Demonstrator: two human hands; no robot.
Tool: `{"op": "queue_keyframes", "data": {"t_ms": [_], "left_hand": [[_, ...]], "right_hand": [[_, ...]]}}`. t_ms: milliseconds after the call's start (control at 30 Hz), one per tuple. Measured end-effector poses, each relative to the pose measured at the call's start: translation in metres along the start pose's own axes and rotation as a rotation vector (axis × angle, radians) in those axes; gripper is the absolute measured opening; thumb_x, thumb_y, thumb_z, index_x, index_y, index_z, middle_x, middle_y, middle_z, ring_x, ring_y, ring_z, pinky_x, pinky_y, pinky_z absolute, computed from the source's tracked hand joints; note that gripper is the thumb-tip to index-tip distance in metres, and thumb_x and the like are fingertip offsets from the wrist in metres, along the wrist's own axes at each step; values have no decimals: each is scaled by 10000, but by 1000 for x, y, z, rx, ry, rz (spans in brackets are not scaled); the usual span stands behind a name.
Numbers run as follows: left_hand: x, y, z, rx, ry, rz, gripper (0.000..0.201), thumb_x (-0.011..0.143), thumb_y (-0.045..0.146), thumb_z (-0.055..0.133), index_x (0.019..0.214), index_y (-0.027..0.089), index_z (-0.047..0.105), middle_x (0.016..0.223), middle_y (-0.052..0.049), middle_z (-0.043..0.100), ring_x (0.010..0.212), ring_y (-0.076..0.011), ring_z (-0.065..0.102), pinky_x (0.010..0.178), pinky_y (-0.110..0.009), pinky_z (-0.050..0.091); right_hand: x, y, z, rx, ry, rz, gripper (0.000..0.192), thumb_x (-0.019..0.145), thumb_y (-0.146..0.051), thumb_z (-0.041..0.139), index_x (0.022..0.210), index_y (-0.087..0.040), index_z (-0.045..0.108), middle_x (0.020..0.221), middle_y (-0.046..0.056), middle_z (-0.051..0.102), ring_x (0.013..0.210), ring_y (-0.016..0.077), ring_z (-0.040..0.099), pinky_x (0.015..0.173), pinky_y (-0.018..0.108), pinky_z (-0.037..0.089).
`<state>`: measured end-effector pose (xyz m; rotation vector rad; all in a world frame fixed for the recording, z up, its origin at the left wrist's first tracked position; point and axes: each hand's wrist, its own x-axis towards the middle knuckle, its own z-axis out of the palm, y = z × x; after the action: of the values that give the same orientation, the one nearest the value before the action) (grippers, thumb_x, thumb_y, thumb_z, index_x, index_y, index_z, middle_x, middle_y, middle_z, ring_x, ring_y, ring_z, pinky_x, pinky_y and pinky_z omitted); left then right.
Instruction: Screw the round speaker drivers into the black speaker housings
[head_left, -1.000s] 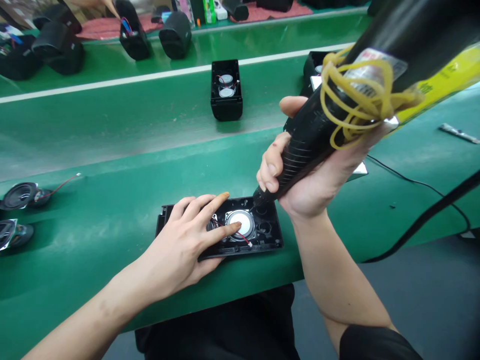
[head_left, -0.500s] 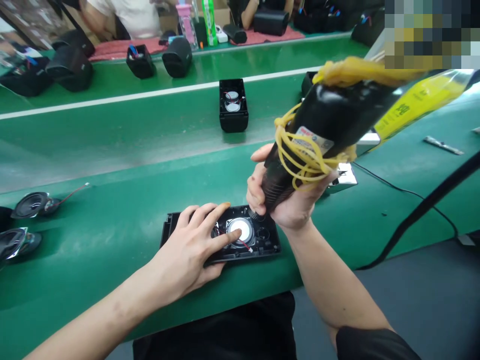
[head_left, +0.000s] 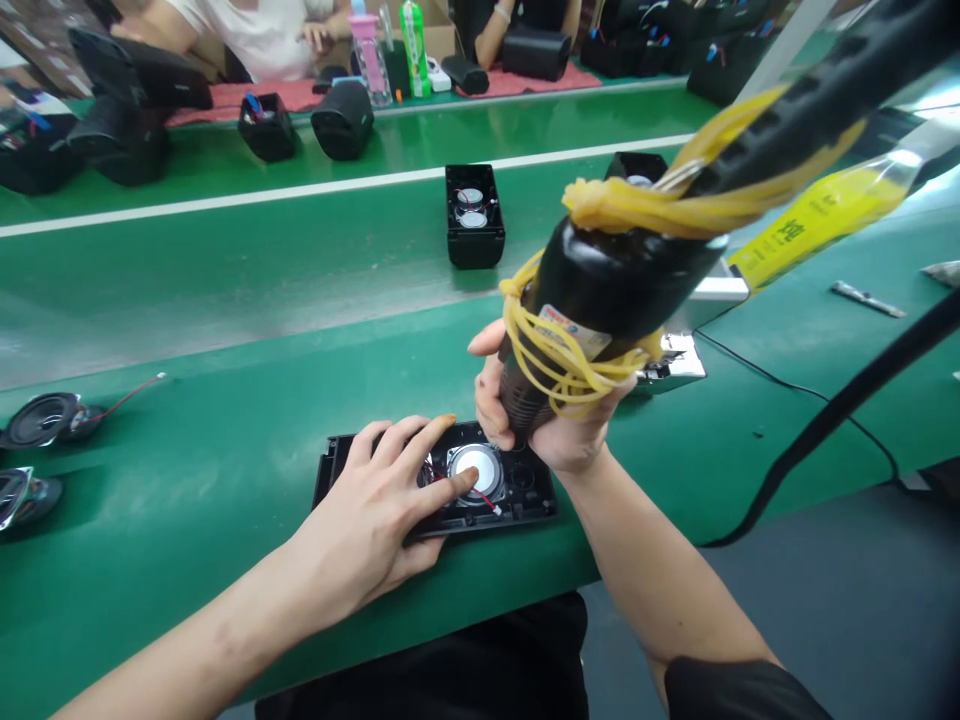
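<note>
The left hand (head_left: pixel 367 520) covers the left part of the black speaker housing (head_left: pixel 538 498), hiding some of what lies inside. The tip of the black driver (head_left: pixel 626 275) is out of sight behind the right hand (head_left: pixel 570 435); what it touches, I can't fairly say. Its sticker (head_left: pixel 574 332) is too blurred to read. The left edge cuts off one loose speaker (head_left: pixel 31 503).

Pink bottle (head_left: pixel 367 58) beside green bottle (head_left: pixel 414 50)
</note>
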<state>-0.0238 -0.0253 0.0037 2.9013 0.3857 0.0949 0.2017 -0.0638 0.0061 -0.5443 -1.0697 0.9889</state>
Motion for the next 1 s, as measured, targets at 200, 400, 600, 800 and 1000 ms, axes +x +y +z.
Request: {"op": "queue_keyframes", "data": {"t_ms": [200, 400, 600, 800, 1000], "left_hand": [[-1, -1, 1, -13, 1, 0, 628, 871, 256, 782, 1472, 368, 640, 1654, -175, 414, 1453, -448, 423, 1116, -686, 385], [1, 0, 0, -3, 10, 0, 631, 852, 250, 792, 1459, 360, 654, 1631, -165, 437, 1421, -444, 446, 1120, -679, 381], [1, -1, 3, -4, 9, 3, 646, 860, 261, 789, 1478, 370, 637, 1640, -163, 427, 1417, -436, 453, 1116, -670, 381], [-1, 2, 7, -13, 14, -12, 665, 857, 298, 820, 1489, 388, 634, 1659, -169, 416, 1468, -455, 418, 1148, -686, 351], [-4, 10, 9, -3, 69, -29, 668, 827, 245, 833, 1457, 373, 651, 1694, -162, 408, 1453, -465, 452, 1146, -692, 349]], "right_hand": [[-1, 2, 2, 17, 16, 4, 684, 887, -807, 633, 1172, -186, 658, 672, -30, 565, 376, 109, 459, 320, 224, 357], [-2, 5, 2, 36, -14, 3, 659, 899, -757, 652, 1187, -165, 683, 654, -24, 565, 389, 109, 462, 316, 212, 331], [-4, 7, -1, 19, 32, 88, 736, 819, -855, 674, 1120, -184, 668, 635, -29, 576, 382, 107, 452, 318, 224, 333], [-5, 4, 2, 25, 14, 66, 773, 843, -829, 675, 1264, -181, 647, 654, -30, 586, 383, 110, 432, 322, 234, 323], [1, -70, -5, -49, 246, -123, 530, 927, -738, 693, 1163, -265, 727, 632, -44, 613, 412, 138, 471, 375, 265, 415]]}}
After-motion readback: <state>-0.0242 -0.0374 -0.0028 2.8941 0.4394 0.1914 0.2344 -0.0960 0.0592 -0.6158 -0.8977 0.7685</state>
